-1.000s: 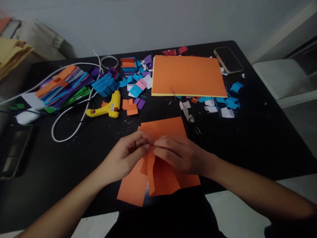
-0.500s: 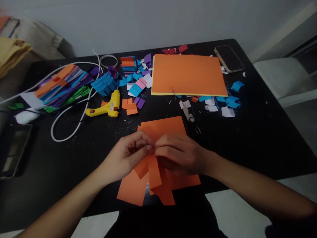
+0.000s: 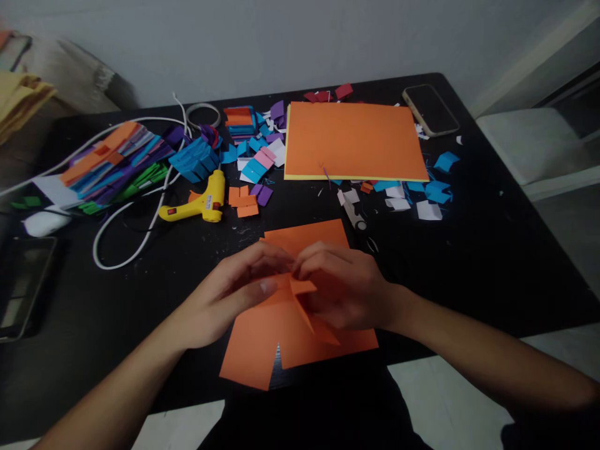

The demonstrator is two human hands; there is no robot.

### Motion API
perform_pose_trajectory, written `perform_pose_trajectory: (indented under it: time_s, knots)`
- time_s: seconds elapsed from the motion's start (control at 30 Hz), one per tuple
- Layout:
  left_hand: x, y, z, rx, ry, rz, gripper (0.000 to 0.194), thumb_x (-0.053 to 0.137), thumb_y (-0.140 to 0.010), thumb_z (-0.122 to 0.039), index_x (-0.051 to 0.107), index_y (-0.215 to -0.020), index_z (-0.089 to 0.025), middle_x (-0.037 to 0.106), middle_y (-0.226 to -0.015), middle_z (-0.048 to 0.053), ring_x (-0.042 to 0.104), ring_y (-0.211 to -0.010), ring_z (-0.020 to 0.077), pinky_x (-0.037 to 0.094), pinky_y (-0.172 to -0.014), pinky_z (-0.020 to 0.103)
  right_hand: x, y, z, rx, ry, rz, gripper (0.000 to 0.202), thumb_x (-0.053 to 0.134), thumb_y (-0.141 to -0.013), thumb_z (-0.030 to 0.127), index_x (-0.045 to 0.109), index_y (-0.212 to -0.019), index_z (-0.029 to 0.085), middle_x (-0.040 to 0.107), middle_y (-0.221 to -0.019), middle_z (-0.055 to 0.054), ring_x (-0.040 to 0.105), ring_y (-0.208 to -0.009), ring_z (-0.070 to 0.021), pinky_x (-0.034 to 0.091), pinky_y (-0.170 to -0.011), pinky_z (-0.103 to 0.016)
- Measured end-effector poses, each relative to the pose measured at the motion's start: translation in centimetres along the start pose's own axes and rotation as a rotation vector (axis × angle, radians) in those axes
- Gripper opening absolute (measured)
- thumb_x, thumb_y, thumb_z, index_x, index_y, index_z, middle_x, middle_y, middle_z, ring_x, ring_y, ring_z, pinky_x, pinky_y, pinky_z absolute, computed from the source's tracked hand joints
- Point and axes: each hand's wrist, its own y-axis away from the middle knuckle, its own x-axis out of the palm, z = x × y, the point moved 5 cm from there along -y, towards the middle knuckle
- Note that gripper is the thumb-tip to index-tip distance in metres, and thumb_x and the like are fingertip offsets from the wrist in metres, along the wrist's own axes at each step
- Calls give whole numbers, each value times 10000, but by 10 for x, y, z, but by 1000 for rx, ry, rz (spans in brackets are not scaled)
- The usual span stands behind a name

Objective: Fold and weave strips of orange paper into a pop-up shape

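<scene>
Between my two hands is a folded strip of orange paper (image 3: 304, 289), partly hidden by the fingers. My right hand (image 3: 344, 284) pinches it near its upper end, fingers curled over it. My left hand (image 3: 239, 290) closes on the strip's left side, thumb on top and fingertips meeting those of the right hand. Under both hands lie orange paper sheets (image 3: 250, 350), one with a narrow slit at the near edge where the black table shows through.
A yellow glue gun (image 3: 213, 200) lies left of centre by a looped white cable (image 3: 96, 247). Folded paper bundles (image 3: 117, 156) are behind it. An orange sheet stack (image 3: 354, 140), a phone (image 3: 430, 109) and small paper scraps (image 3: 429, 210) spread along the back and right.
The folded orange strip has turned from hanging toward me to pointing right, below my right hand. My left thumb has shifted slightly left, and the sheet beneath shows more.
</scene>
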Motion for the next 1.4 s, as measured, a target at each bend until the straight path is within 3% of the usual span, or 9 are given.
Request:
perform_pose_trajectory:
  time_s: [0.1,0.27,0.43,0.57,0.87,1.1,1.4]
  knots:
    - [3,1,-1,41,-112,11,483,743,-905,-353,566,-1348,-280,630,-1365,84,630,-1248,256,535,-1045,373,-2,-1,-5,87,12,-46,144,654,-887,152,586,-990,225,688,-1014,-77,693,-961,-197,605,-828,-342]
    - [9,1,-3,165,-573,-103,697,867,-766,-427,521,-1336,-226,632,-1286,113,645,-1131,291,546,-971,447,0,0,-16,313,-67,-89,146,679,-821,137,600,-921,209,682,-953,-51,669,-838,-168,592,-730,-297]
    - [14,1,-5,295,-713,-239,469,759,-854,-310,529,-1253,-217,663,-1137,82,641,-1005,256,528,-885,434,8,4,-21,500,-281,-110,110,710,-834,173,613,-884,188,667,-871,-22,680,-753,-143,592,-683,-271]
    - [15,2,-7,301,-699,-277,319,703,-858,-208,563,-1145,-217,666,-1051,55,624,-929,228,513,-840,412,11,6,-21,572,-349,-123,97,724,-857,181,642,-909,175,698,-882,-25,720,-765,-143,615,-707,-267]
    - [14,2,2,195,-515,-291,98,630,-930,-206,633,-1023,-237,687,-910,29,636,-828,212,510,-761,388,7,7,-21,490,-295,-218,173,728,-860,138,674,-1018,184,729,-989,-42,748,-877,-159,655,-770,-270]
    - [14,2,6,149,-494,-326,112,714,-911,-297,668,-989,-231,723,-943,45,679,-865,227,549,-753,385,7,6,-18,458,-223,-219,154,715,-867,146,680,-1013,178,734,-984,-50,742,-890,-164,664,-803,-294]
    - [11,2,7,85,-463,-365,98,693,-945,-305,732,-970,-219,722,-836,22,637,-687,166,493,-602,313,6,5,-12,403,-178,-226,142,692,-890,163,677,-1031,173,733,-979,-57,737,-888,-163,665,-785,-286]
